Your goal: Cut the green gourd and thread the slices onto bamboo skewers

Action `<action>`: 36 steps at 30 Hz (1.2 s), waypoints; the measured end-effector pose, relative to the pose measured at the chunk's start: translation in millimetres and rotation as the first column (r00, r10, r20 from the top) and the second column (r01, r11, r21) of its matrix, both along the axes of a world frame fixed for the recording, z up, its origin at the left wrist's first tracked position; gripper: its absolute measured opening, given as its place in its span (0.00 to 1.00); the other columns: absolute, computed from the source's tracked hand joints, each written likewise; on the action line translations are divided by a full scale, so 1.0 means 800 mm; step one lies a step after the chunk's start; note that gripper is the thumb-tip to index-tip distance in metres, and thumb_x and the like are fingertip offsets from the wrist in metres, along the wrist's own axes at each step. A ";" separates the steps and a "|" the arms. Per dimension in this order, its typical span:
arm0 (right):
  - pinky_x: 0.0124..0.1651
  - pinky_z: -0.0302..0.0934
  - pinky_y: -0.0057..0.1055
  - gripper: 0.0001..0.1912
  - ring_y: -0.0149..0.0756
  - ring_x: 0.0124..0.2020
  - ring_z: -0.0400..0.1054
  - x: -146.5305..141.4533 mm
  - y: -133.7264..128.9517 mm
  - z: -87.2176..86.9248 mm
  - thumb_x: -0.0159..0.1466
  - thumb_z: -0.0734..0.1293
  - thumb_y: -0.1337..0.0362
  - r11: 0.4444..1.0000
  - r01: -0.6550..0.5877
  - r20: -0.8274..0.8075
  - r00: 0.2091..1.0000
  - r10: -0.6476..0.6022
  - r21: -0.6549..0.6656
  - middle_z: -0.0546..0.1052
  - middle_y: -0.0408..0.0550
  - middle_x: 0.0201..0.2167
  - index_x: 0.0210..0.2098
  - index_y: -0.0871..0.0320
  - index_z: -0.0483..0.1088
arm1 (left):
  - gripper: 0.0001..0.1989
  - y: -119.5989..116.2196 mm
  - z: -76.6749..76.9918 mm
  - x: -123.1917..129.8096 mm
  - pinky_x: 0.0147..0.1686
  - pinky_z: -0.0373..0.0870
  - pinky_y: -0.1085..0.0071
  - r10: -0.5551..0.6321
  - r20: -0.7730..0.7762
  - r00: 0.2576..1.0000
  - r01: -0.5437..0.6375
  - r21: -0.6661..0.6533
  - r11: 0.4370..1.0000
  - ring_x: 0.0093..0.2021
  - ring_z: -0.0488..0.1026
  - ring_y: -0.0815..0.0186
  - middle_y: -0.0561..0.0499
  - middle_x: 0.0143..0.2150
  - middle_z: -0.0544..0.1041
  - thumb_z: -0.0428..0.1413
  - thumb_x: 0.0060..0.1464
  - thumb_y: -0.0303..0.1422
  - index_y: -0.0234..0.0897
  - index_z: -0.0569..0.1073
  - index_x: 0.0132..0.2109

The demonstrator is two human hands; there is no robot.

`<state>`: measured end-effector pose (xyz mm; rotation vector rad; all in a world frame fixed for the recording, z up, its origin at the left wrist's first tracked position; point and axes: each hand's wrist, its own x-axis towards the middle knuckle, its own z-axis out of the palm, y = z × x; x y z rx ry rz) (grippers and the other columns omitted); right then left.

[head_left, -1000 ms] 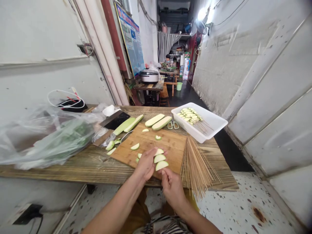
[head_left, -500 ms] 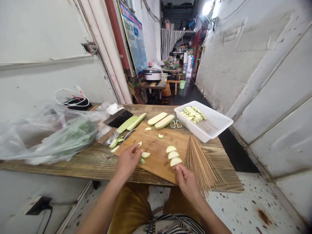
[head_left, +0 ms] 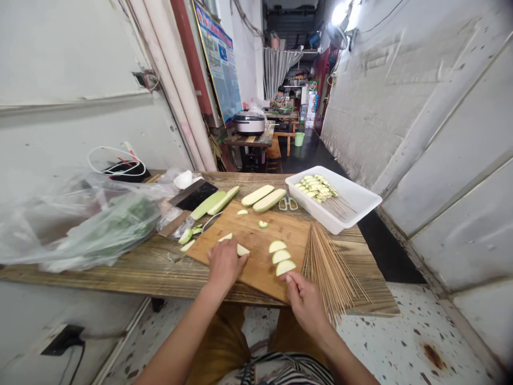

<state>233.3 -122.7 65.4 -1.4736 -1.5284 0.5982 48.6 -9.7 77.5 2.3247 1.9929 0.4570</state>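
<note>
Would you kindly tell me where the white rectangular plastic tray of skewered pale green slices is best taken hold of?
Grip the rim of the white plastic tray on its right wall, coming from the right: that wall appears to overhang the wooden table's edge, leaving room for fingers beneath. The near wall is crowded by green-handled scissors and loose bamboo skewers.

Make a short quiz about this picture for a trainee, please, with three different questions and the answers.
1. True or false: the scissors lie inside the white plastic tray.
2. Which is nearer the fan of bamboo skewers: the left hand or the right hand?
3. How many pale green slices lie in the row near the right hand on the bamboo cutting board?

Key: 1 false; 2 right hand; 3 three.
</note>
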 end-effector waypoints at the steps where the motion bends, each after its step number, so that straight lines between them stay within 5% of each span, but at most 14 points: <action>1: 0.24 0.53 0.24 0.16 0.33 0.21 0.64 0.000 0.000 0.000 0.65 0.54 0.63 1.000 -0.002 -0.001 1.000 0.002 0.001 0.72 0.45 0.21 0.32 0.61 0.71 | 0.21 0.003 -0.001 0.003 0.41 0.61 0.61 -0.034 0.055 0.998 0.034 0.003 0.999 0.44 0.67 0.52 0.39 0.43 0.72 0.55 0.47 0.36 0.34 0.70 0.49; 7: 0.22 0.51 0.23 0.15 0.31 0.21 0.62 0.003 -0.006 -0.001 0.66 0.55 0.63 1.000 -0.025 -0.051 0.998 0.025 0.001 0.70 0.44 0.21 0.33 0.60 0.71 | 0.18 0.015 -0.016 0.028 0.45 0.63 0.66 -0.276 0.445 0.852 0.299 0.020 0.954 0.44 0.68 0.61 0.45 0.43 0.72 0.51 0.47 0.25 0.37 0.73 0.46; 12: 0.21 0.51 0.23 0.14 0.31 0.22 0.61 0.005 -0.013 -0.007 0.66 0.55 0.62 0.999 -0.048 -0.107 0.993 0.046 -0.020 0.69 0.44 0.22 0.36 0.61 0.70 | 0.24 0.017 -0.009 0.037 0.48 0.62 0.64 -0.240 0.645 0.726 0.286 0.035 0.958 0.44 0.69 0.61 0.48 0.44 0.75 0.51 0.46 0.26 0.41 0.69 0.53; 18: 0.21 0.50 0.23 0.14 0.30 0.21 0.59 0.002 -0.016 -0.008 0.66 0.56 0.63 0.998 -0.055 -0.113 0.992 0.055 0.001 0.67 0.43 0.21 0.35 0.61 0.71 | 0.22 0.019 0.013 0.032 0.41 0.64 0.67 -0.203 0.648 0.734 0.283 -0.021 0.959 0.36 0.71 0.62 0.50 0.34 0.75 0.55 0.43 0.28 0.37 0.70 0.49; 25: 0.20 0.49 0.23 0.14 0.29 0.19 0.56 0.001 -0.020 -0.005 0.67 0.55 0.63 0.996 -0.086 -0.117 0.990 0.084 -0.013 0.62 0.40 0.18 0.38 0.61 0.71 | 0.07 0.011 0.035 0.020 0.28 0.60 0.72 -0.254 0.563 0.786 0.396 -0.143 0.907 0.26 0.65 0.67 0.55 0.26 0.72 0.55 0.41 0.31 0.37 0.71 0.33; 30: 0.20 0.49 0.22 0.14 0.28 0.18 0.55 0.001 -0.022 -0.009 0.66 0.56 0.63 0.996 -0.094 -0.122 0.988 0.092 -0.007 0.61 0.39 0.18 0.37 0.61 0.71 | 0.08 0.013 0.040 0.010 0.27 0.58 0.75 -0.163 0.743 0.649 0.461 -0.213 0.862 0.26 0.64 0.70 0.55 0.25 0.71 0.57 0.42 0.34 0.34 0.73 0.30; 36: 0.21 0.49 0.23 0.14 0.28 0.19 0.56 -0.002 -0.024 -0.010 0.67 0.55 0.62 0.995 -0.097 -0.118 0.989 0.093 -0.028 0.65 0.41 0.20 0.36 0.61 0.70 | 0.12 0.008 0.047 0.008 0.26 0.63 0.75 0.111 0.872 0.478 0.514 -0.379 0.770 0.27 0.70 0.69 0.52 0.26 0.74 0.59 0.43 0.38 0.33 0.75 0.31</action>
